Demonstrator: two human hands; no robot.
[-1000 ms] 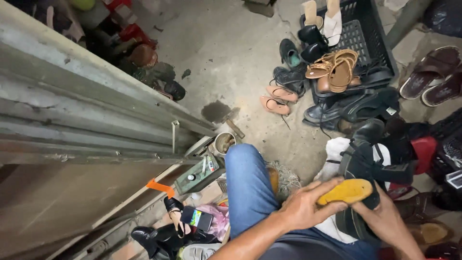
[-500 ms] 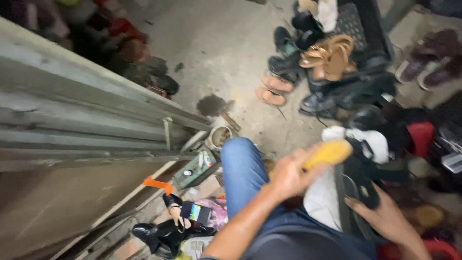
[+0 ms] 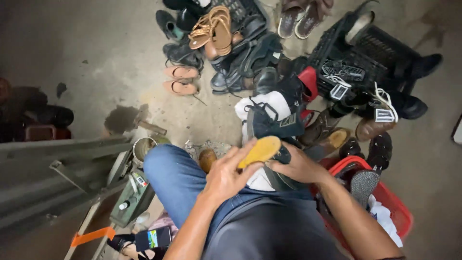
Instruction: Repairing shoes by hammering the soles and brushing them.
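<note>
We see our left hand (image 3: 226,175) closed around a flat, oval, mustard-yellow insole (image 3: 261,150) over our lap, while our right hand (image 3: 298,166) grips a dark shoe (image 3: 279,175) just beside it, above the floor (image 3: 96,58).

Left hand (image 3: 226,175) grips a yellow insole (image 3: 261,150); right hand (image 3: 294,166) steadies a dark shoe (image 3: 281,179).
</note>
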